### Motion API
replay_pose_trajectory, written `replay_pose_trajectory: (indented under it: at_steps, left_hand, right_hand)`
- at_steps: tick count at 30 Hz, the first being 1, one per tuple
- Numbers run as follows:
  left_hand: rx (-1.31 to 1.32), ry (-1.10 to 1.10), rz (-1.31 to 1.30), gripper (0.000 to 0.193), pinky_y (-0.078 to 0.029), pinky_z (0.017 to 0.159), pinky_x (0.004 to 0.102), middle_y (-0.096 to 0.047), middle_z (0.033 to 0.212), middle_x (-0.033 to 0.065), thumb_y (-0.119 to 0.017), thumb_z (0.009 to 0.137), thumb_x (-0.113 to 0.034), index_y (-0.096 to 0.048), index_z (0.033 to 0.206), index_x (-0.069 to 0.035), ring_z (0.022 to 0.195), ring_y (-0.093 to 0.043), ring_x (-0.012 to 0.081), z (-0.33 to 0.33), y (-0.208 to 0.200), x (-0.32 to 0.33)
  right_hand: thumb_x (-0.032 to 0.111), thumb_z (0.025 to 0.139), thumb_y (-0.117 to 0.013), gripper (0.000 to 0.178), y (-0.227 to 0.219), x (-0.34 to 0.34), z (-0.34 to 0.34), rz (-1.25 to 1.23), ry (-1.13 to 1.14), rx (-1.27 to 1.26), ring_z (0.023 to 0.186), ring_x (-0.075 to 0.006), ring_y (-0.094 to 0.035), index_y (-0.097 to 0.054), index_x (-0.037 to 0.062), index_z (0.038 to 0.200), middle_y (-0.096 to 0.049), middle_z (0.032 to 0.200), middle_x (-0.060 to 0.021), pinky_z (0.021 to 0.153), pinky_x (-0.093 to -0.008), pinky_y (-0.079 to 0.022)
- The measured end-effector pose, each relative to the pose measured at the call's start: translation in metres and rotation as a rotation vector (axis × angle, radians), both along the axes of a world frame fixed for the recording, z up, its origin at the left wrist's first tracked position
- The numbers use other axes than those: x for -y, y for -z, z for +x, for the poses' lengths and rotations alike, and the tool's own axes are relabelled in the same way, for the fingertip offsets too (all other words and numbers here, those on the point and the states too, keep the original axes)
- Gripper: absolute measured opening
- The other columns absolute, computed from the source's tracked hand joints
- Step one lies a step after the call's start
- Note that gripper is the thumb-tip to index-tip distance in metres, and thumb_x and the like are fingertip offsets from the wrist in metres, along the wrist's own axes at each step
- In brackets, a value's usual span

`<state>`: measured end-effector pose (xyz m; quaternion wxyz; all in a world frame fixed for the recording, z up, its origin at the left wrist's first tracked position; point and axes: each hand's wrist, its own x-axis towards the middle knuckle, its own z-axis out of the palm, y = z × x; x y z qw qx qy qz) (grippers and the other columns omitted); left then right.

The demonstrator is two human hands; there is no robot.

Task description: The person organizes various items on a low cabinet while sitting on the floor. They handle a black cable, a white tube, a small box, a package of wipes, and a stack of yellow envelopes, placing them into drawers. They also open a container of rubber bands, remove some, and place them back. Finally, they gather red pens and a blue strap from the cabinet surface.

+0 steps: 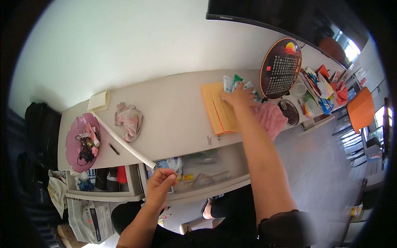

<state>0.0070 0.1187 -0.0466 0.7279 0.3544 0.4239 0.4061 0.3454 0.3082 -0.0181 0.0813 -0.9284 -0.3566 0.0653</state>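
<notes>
Here, the left hand [160,187] is at an open drawer [213,191], the right hand [238,97] over white-and-green packets [228,84].
Nearest, the left hand's fingers curl in toward the thumb; whether they pinch anything, I cannot tell. Farther in, a fuzzy pink cloth [269,119] lies beside the right forearm, and yellow-orange paper sheets [212,108] lie on the cabinet top [173,113], partly under that hand. Its fingers spread onto the packets at the sheets' far end; whether they grasp, I cannot tell. Beyond, a round black plaque [281,68] stands upright below a television [285,16].
</notes>
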Motion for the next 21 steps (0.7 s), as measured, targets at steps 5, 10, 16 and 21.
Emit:
replay_pose_trajectory:
  at_steps: [5, 10, 16, 21]
  left_hand:
    - [-0.006, 0.032, -0.006, 0.016, -0.045, 0.076, 0.0248, -0.061, 0.095, 0.0049, -0.060, 0.086, -0.008, -0.055, 0.101, -0.003, 0.082, -0.055, 0.0111, -0.001, -0.003, 0.000]
    - [-0.047, 0.094, 0.085, 0.017, -0.045, 0.077, 0.0246, -0.059, 0.094, 0.0029, -0.061, 0.086, -0.008, -0.056, 0.101, -0.004, 0.085, -0.055, 0.0103, -0.005, -0.009, 0.004]
    - [0.049, 0.141, 0.151, 0.017, -0.047, 0.078, 0.0250, -0.060, 0.096, 0.0046, -0.060, 0.087, -0.010, -0.056, 0.103, -0.005, 0.087, -0.057, 0.0117, -0.002, -0.003, 0.006]
    - [0.187, 0.152, 0.254, 0.058, -0.043, 0.090, 0.0298, -0.050, 0.119, 0.0094, -0.068, 0.083, -0.022, -0.038, 0.130, -0.005, 0.106, -0.051, 0.0170, -0.004, -0.013, 0.013]
  right_hand:
    - [0.037, 0.070, -0.065, 0.063, 0.022, -0.008, 0.034, 0.121, -0.163, 0.155, 0.104, -0.0375, -0.057, -0.046, 0.0064, 0.122, -0.055, 0.114, -0.0247, 0.085, -0.0471, -0.047]
    - [0.023, 0.078, -0.056, 0.028, 0.002, 0.002, 0.038, 0.230, -0.302, 0.368, 0.082, -0.0355, -0.065, -0.061, 0.0041, 0.099, -0.066, 0.087, -0.0207, 0.073, -0.0453, -0.052]
    - [0.018, 0.080, -0.053, 0.017, -0.057, 0.026, 0.004, 0.366, -0.399, 0.469, 0.076, -0.0364, -0.064, -0.060, 0.0058, 0.089, -0.065, 0.079, -0.0188, 0.066, -0.0450, -0.051]
    - [0.019, 0.080, -0.055, 0.016, -0.107, 0.123, -0.094, 0.660, -0.705, 0.293, 0.070, -0.0345, -0.062, -0.057, 0.0062, 0.089, -0.063, 0.079, -0.0137, 0.062, -0.0457, -0.048]
